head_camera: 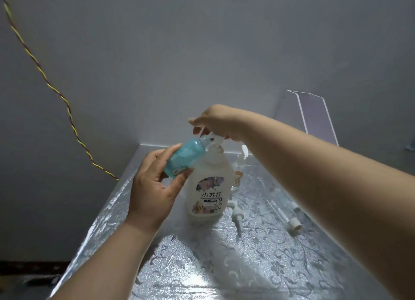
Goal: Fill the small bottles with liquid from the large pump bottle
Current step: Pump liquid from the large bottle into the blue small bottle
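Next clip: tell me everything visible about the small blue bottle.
The blue bottle is small, translucent teal plastic, with a sticker near its base. It is uncapped and tilted, mouth up-right at the pump bottle's nozzle, held above the table. The left hand grips it, thumb and fingers round its body. Fill level unclear.

One large pump bottle (208, 187) — one blue small bottle (183, 159) — one loose pump (236, 213).

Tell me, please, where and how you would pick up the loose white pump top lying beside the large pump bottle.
I'd pinch the pump top across its wide collar, coming from above and from the right. It lies flat on the table with its thin tube pointing toward the person, and the large pump bottle stands close on its left.
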The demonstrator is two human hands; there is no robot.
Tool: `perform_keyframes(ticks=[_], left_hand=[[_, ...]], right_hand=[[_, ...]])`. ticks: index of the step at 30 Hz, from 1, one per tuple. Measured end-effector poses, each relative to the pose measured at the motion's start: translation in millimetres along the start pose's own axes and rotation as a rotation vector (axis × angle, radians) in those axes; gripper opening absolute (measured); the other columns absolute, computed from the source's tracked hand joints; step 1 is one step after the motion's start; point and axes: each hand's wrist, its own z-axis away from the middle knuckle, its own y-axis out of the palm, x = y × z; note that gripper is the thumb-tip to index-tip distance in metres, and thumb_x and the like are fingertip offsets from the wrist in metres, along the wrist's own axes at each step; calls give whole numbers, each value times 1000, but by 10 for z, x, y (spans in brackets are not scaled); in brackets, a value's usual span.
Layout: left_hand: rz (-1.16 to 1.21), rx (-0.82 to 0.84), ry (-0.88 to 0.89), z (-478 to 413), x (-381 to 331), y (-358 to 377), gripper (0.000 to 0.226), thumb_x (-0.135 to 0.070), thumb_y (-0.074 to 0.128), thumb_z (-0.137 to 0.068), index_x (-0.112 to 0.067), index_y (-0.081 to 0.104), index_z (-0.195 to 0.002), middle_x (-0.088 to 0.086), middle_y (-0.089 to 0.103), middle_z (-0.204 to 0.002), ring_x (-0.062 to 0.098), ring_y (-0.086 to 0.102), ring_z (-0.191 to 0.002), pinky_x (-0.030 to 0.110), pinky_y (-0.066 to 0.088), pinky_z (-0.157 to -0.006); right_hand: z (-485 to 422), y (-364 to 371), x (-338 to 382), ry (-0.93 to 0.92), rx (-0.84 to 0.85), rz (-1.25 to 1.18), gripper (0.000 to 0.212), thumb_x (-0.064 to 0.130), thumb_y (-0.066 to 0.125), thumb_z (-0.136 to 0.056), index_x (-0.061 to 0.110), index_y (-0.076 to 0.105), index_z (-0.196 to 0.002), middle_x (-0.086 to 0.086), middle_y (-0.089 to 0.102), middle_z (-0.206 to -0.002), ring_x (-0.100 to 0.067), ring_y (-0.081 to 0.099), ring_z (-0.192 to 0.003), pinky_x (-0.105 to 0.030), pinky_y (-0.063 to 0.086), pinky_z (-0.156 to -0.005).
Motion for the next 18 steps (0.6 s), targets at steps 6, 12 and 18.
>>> perform_keyframes(ticks=[6, 12, 18], left_hand=[[-34, 4, -1, -16, -10, 0, 52, -54, 62, -80, -35, 53, -128, -17, 50, -108, 8, 58, -100, 31, 52, -85], [-27, 18, 19, -4, -10, 4, 50, -50, 64, -81, -33, 57, -127, -13, 51, -108, 12, 59, -101, 38, 54, -85], [-31, 19, 31, -10, -36, -19, 52, -53, 63, -81, -32, 56, -128, -14, 52, -109, 15, 59, -101, 44, 56, -82]], right_hand=[[-98, 89, 23, 66, 58, 162, 40, 25, 40, -102, -3, 60, -121, -10, 58, -101, -26, 56, -71, -25, 40, -60], [-109, 142, -36, 48, 12, 157, 33, 17, 44, -99, 2, 57, -125, -17, 57, -130, -19, 45, -90, -26, 39, -61], [-9, 49, -1, -31, -18, 166, 38, 25, 42, -100, -1, 64, -117, -7, 58, -85, -16, 49, -74, -24, 36, -59]])
